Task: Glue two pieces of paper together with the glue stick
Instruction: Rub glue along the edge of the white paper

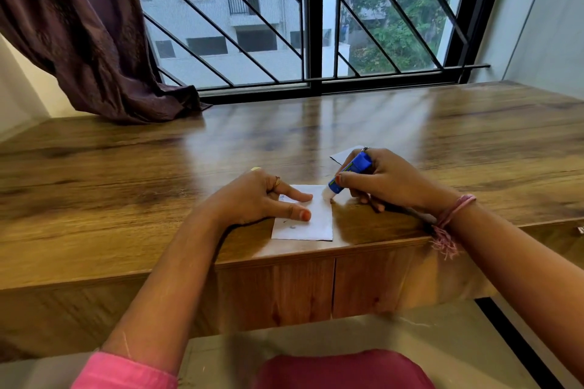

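Note:
A small white piece of paper (pixel 311 224) lies near the front edge of the wooden table (pixel 126 167). My left hand (pixel 262 196) presses its left part flat with straight fingers. My right hand (pixel 384 178) grips a blue glue stick (pixel 349 175), tilted down to the left, its white tip touching the paper's upper right edge. A second white piece of paper (pixel 343 155) lies behind my right hand, mostly hidden by it.
A small pale object (pixel 256 169) peeks out just behind my left hand. A dark curtain (pixel 94 41) drapes onto the table's far left. A barred window (pixel 300 16) runs along the back edge. Cabinet doors (pixel 303 290) sit below the table front.

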### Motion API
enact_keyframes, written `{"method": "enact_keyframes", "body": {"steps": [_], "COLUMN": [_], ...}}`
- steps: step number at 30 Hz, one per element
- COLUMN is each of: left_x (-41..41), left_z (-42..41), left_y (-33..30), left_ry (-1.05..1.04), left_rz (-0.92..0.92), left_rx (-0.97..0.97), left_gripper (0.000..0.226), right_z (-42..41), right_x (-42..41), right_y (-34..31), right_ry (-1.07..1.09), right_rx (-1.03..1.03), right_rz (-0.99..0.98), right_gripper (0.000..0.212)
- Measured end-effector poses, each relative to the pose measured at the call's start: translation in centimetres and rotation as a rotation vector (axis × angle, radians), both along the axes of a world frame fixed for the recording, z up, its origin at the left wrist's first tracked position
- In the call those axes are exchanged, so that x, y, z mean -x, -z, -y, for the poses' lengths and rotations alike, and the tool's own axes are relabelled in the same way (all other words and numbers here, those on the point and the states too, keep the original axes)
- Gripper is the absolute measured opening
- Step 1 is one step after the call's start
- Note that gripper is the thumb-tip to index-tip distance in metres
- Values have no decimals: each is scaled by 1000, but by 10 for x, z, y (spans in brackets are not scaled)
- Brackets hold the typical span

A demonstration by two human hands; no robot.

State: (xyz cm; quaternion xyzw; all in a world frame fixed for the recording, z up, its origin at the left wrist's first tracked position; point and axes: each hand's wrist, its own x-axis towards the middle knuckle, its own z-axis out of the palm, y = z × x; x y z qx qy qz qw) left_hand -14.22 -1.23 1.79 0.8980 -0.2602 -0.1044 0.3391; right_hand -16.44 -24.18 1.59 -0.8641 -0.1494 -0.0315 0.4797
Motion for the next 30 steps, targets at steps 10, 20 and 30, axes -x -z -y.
{"method": "enact_keyframes", "body": {"steps": [10, 20, 30], "left_x": [-3, -3, -3], "left_z": [-1, -2, -2], "left_y": [4, 5, 4], "left_ry": [12, 18, 26], "left_rz": [-6, -21, -5], "left_rx": [41, 39, 24], "left_gripper": [33, 30, 30], "right_z": [4, 3, 3], "right_x": [-9, -8, -8], "right_y": [7, 6, 6], "right_ry": [26, 25, 29], "right_rx": [-27, 6, 8], "right_rz": [44, 53, 51], "right_gripper": [11, 20, 21]}}
